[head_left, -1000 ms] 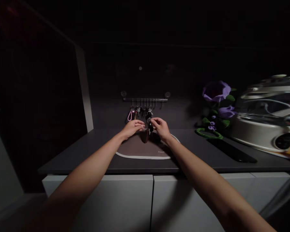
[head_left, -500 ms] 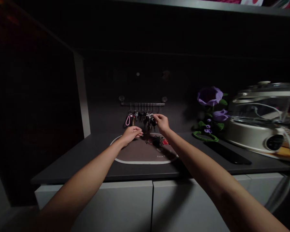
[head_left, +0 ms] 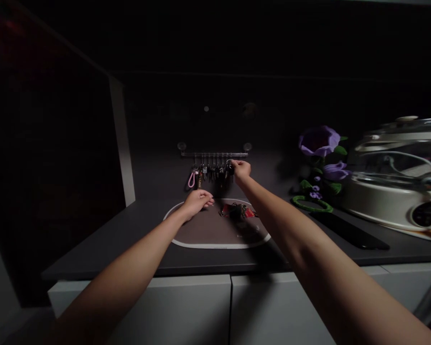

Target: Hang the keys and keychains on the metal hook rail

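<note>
Your right hand (head_left: 242, 170) pinches a ring of keys (head_left: 230, 168) between thumb and fingers, just below the rail (head_left: 215, 155). Left of it hang more keys (head_left: 211, 172). Below it, a red and dark bunch (head_left: 237, 211) lies on the mat (head_left: 201, 232). Your left hand (head_left: 198, 203), lower left, is loosely curled; whether its fingertips meet, I cannot tell.

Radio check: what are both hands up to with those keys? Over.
Right hand: pinching ring of keys near the rail. Left hand: over the mat, seemingly empty. In the way: nothing obvious, though other keys hang close by.
</note>
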